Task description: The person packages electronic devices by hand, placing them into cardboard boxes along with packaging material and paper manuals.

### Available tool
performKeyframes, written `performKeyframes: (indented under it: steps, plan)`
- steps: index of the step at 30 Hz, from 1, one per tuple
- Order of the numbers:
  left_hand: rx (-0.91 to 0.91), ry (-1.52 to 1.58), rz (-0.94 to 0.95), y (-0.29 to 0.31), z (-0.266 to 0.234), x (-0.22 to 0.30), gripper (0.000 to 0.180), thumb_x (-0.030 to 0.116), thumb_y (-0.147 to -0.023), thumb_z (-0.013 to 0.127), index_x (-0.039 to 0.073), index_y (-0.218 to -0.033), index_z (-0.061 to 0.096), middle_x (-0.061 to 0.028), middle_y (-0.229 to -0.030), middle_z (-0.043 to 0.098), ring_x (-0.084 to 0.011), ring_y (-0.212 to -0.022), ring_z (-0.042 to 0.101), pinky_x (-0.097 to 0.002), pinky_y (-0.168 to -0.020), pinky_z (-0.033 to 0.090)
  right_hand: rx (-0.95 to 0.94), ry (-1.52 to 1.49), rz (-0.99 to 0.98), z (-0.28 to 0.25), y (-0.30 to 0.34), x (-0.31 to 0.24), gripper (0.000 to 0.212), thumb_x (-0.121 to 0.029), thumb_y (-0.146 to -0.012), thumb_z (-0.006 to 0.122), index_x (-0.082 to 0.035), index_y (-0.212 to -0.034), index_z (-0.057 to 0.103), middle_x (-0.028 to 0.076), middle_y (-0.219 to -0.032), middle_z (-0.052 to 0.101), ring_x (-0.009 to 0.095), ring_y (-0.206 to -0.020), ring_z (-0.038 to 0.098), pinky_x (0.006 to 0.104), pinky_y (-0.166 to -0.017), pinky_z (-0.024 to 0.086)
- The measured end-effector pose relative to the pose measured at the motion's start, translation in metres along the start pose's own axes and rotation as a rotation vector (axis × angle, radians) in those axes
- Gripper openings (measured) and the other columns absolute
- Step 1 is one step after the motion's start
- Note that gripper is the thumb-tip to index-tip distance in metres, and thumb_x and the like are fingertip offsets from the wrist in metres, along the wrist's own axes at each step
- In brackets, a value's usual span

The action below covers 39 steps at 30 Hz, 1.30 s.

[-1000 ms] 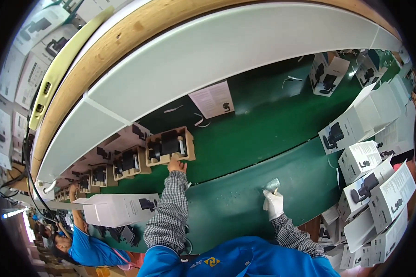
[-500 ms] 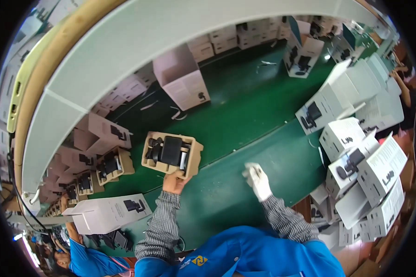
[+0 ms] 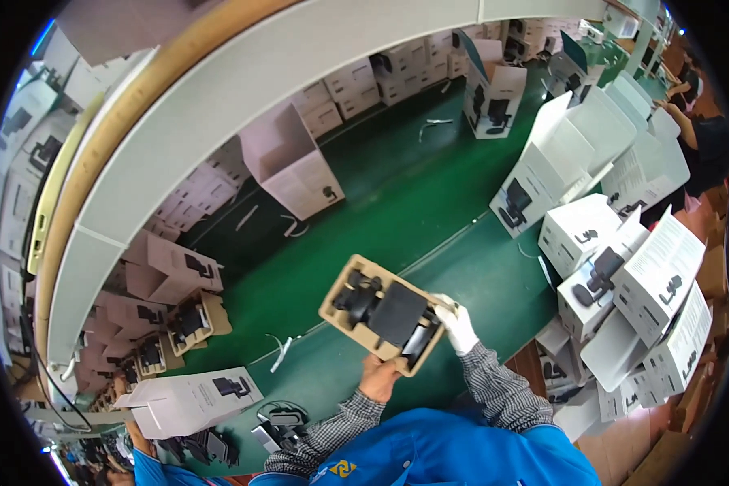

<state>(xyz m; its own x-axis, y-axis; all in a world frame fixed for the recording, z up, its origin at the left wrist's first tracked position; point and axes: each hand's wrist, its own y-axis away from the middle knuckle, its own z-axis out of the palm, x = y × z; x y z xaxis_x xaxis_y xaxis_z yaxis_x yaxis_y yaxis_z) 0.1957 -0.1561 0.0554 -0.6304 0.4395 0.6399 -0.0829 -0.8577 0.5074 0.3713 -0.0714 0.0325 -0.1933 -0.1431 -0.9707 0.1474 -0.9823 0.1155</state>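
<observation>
A brown moulded cardboard tray is held tilted above the green table, between my two hands. Inside it lie a black square block, a rounded black device and a dark cylinder-like piece near the right end. My bare left hand grips the tray's near side from below, its thumb by the rim. At the right end, my white-gloved right hand is closed on the corner; some of its fingers are hidden behind the wall.
An open white box stands at the far side. Opened printed boxes pile up at the right. Further filled trays and a lying box are at the left, with black adapters near my left forearm. A curved white beam arches overhead.
The tray has moved right and closer to me, turning so its right end dips nearer. My right hand, earlier free above the table, now grips that end.
</observation>
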Motion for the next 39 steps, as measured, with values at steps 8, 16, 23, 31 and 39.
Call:
performKeyframes:
  steps: [8, 16, 23, 31, 39]
  plan:
    - [-0.387, -0.898, -0.151, -0.050, 0.007, 0.092, 0.013, 0.012, -0.078, 0.065, 0.006, -0.090, 0.062, -0.0018, -0.087, 0.060, -0.0077, -0.072, 0.053, -0.0195, -0.065, 0.043, 0.427, -0.131, 0.025, -0.038, 0.010, -0.002, 0.033, -0.005, -0.065, 0.045, 0.011, -0.091, 0.059, 0.015, -0.086, 0.061, 0.018, -0.074, 0.054, 0.0230, -0.073, 0.042]
    - [0.403, -1.886, 1.194, -0.216, -0.008, 0.279, 0.050, 0.015, -0.076, 0.061, 0.001, -0.120, 0.041, -0.0156, -0.114, 0.053, -0.0302, -0.115, 0.044, -0.0422, -0.100, 0.031, 0.590, -0.078, -0.072, -0.078, 0.039, 0.009, 0.038, -0.007, -0.064, 0.043, 0.011, -0.093, 0.059, 0.014, -0.085, 0.061, 0.018, -0.071, 0.053, 0.0239, -0.070, 0.041]
    - [0.548, -2.344, 1.083, -0.180, -0.005, 0.234, 0.053, 0.029, -0.077, 0.059, 0.002, -0.120, 0.043, -0.0176, -0.117, 0.050, -0.0313, -0.116, 0.042, -0.0507, -0.106, 0.009, 0.679, -0.137, -0.031, -0.098, 0.079, 0.012, 0.041, -0.009, -0.064, 0.042, 0.011, -0.096, 0.059, 0.014, -0.085, 0.060, 0.018, -0.074, 0.053, 0.0231, -0.070, 0.041]
    - [0.602, -1.171, 1.552, -0.116, 0.025, 0.194, 0.042, 0.024, -0.077, 0.060, 0.005, -0.114, 0.051, -0.0143, -0.114, 0.054, -0.0326, -0.113, 0.044, -0.0456, -0.104, 0.019, 0.734, -0.083, -0.026, -0.101, 0.099, 0.011, 0.044, -0.009, -0.064, 0.041, 0.012, -0.098, 0.059, 0.015, -0.087, 0.061, 0.020, -0.076, 0.054, 0.0224, -0.072, 0.040]
    - [0.014, -1.468, 0.756, -0.121, 0.034, 0.144, 0.036, 0.019, -0.083, 0.055, 0.002, -0.115, 0.052, -0.0173, -0.113, 0.056, -0.0342, -0.109, 0.049, -0.0422, -0.097, 0.032, 0.796, -0.241, -0.111, -0.110, 0.120, 0.018, 0.041, -0.006, -0.062, 0.044, 0.012, -0.096, 0.060, 0.016, -0.090, 0.062, 0.020, -0.076, 0.055, 0.0236, -0.074, 0.042]
